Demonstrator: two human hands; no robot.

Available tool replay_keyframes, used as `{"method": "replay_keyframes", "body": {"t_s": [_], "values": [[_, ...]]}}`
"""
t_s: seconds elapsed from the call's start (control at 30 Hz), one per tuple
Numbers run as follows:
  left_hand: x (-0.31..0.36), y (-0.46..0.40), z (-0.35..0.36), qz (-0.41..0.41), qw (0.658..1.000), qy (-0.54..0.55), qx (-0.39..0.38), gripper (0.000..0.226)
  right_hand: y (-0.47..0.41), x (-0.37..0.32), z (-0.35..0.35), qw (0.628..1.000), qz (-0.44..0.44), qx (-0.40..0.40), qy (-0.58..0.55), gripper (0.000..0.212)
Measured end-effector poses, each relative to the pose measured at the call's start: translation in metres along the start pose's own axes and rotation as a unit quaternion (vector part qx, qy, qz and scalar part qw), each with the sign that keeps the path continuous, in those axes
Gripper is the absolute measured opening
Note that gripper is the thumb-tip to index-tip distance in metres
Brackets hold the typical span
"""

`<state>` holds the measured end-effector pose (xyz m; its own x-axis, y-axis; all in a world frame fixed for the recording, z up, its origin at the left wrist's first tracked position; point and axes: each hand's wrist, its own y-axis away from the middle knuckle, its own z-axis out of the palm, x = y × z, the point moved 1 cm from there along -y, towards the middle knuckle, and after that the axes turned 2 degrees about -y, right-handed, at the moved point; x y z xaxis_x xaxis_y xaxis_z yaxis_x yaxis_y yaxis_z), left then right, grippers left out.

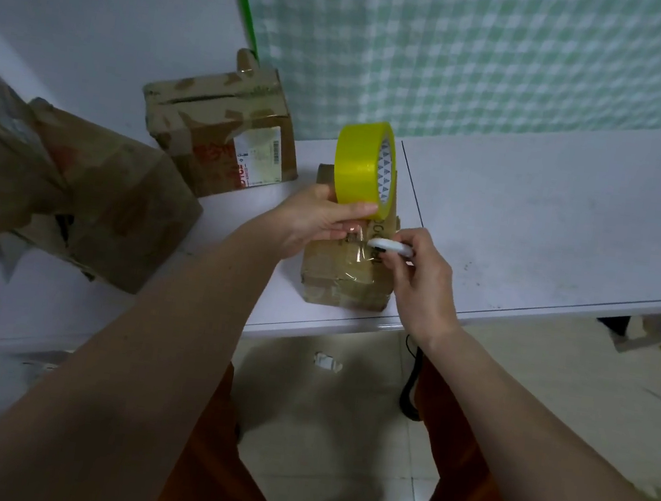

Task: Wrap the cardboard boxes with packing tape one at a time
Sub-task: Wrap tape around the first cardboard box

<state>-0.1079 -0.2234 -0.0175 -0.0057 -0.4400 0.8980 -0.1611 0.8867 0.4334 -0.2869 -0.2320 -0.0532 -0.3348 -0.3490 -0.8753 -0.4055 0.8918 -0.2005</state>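
Tape roll point(363, 167), yellow, stands on edge above the small cardboard box point(342, 270), which sits on the white table point(553, 219) near the front edge. Left hand point(317, 223) grips the roll from below, thumb curled over its lower rim, fingers underneath. A clear strip of tape point(356, 245) runs down from the roll onto the top of the box; it looks stuck there, glossy and wrinkled.

Right hand point(417, 277) pinches a small white cutter point(389, 247), fingers curled round it, its tip touching the right edge of the drawn-out strip just below the roll. Blade itself too small to make out.

Two more boxes to the left on the same table: a medium box point(220, 132) with a white shipping label and red print, standing at the back near the wall, well apart from the small one; a large crumpled box point(90, 196) nearer the person, tilted, partly out of view.

Green-and-white checked cloth point(490, 53) hangs behind the table. Tiled floor point(339, 438) below, with a scrap of white paper point(327, 361) lying under the table edge.
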Motion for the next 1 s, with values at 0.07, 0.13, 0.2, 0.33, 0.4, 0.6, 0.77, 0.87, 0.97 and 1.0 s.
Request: {"method": "replay_keyframes", "body": {"t_s": [0.07, 0.13, 0.2, 0.33, 0.4, 0.6, 0.77, 0.87, 0.97, 1.0], "values": [[-0.002, -0.001, 0.002, 0.005, 1.0, 0.006, 0.005, 0.04, 0.0, 0.001, -0.001, 1.0, -0.024, -0.014, 0.014, 0.011], [-0.004, -0.001, 0.003, 0.013, 1.0, 0.013, 0.013, 0.034, 0.0, 0.001, -0.002, 0.998, -0.054, -0.025, 0.027, 0.013], [-0.006, -0.001, 0.004, 0.019, 0.999, 0.022, 0.024, 0.034, -0.001, 0.001, -0.001, 0.995, -0.086, -0.03, 0.052, 0.014], [-0.008, 0.0, 0.007, 0.031, 0.998, 0.035, 0.045, 0.04, -0.002, 0.003, 0.003, 0.981, -0.149, -0.014, 0.121, 0.011], [-0.008, 0.0, 0.009, 0.033, 0.998, 0.037, 0.049, 0.035, -0.004, 0.003, 0.006, 0.974, -0.166, -0.008, 0.155, 0.009], [-0.01, 0.001, 0.007, 0.035, 0.997, 0.044, 0.053, 0.041, -0.009, 0.017, -0.018, 0.975, -0.133, 0.041, 0.171, 0.01], [-0.011, 0.003, 0.008, 0.047, 0.993, 0.093, 0.056, 0.028, -0.024, 0.039, -0.036, 0.978, 0.103, 0.18, 0.007, 0.01], [-0.013, 0.004, 0.01, 0.051, 0.991, 0.102, 0.065, 0.03, -0.042, 0.073, -0.031, 0.947, 0.256, 0.187, -0.044, 0.017], [-0.015, 0.004, 0.011, 0.056, 0.991, 0.097, 0.079, 0.03, -0.056, 0.096, -0.025, 0.923, 0.341, 0.156, -0.084, 0.017], [-0.014, 0.005, 0.012, 0.055, 0.99, 0.096, 0.083, 0.028, -0.059, 0.097, -0.023, 0.926, 0.349, 0.126, -0.067, 0.019]]}}
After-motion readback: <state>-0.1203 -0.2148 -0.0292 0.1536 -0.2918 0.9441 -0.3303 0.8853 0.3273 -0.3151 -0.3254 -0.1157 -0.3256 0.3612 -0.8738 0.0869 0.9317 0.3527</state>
